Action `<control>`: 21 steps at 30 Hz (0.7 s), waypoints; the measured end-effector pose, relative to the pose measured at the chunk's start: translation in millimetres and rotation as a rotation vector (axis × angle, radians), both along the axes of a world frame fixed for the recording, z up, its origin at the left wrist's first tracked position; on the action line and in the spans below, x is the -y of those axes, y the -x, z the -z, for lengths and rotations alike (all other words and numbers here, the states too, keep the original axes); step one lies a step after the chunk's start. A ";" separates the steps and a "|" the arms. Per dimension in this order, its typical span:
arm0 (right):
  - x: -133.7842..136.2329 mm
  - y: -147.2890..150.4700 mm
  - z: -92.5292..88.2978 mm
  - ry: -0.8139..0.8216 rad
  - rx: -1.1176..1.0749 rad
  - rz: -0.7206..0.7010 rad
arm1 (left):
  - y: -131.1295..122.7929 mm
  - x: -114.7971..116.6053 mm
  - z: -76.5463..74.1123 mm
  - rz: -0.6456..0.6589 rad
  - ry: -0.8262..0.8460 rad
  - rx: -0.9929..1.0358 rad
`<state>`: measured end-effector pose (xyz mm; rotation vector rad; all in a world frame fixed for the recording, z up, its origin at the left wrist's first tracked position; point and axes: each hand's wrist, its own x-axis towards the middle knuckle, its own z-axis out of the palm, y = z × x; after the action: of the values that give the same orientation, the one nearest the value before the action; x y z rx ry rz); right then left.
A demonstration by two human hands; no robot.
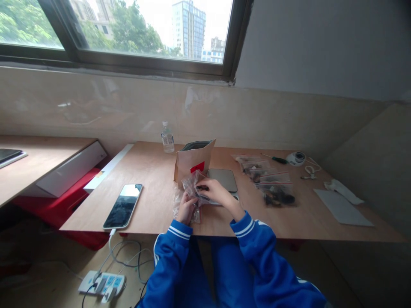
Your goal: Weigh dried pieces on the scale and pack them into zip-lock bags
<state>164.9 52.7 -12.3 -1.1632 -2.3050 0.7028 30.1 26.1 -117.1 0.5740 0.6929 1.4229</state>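
Note:
A clear plastic bag [192, 182] is gripped in my left hand [186, 208], near the table's front edge. My right hand [212, 190] reaches to the same bag, its fingers pinched on a small dark brown piece [202, 188] at the bag's mouth. More clear bags [177, 201] lie crumpled beneath and beside my left hand. Just behind the hands stands a brown paper pouch [189, 160], open at the top, with a red label. A small flat scale [224, 179] sits partly covered by my right hand and forearm.
Several zip bags of dark pieces [278, 194] lie to the right. Beyond them are a screwdriver [278, 160], a white dome camera [296, 158] and a white sheet [342, 207]. On the left lies a charging phone [123, 206]; a plastic bottle [167, 137] stands at the back.

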 end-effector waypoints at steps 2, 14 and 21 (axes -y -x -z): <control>1.5 3.0 3.5 -0.046 -0.028 0.000 | 1.4 -0.1 -0.1 -0.025 -0.007 0.018; -3.4 9.9 2.7 0.045 -0.331 0.197 | 2.8 4.6 -6.2 0.030 0.016 -0.052; -22.2 8.7 -23.4 0.117 -0.728 0.247 | 3.1 4.7 -7.9 0.055 0.047 -0.051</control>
<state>156.2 74.9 11.1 -0.9955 -1.5072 0.9761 27.0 21.4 -109.3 0.5902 0.7442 1.3416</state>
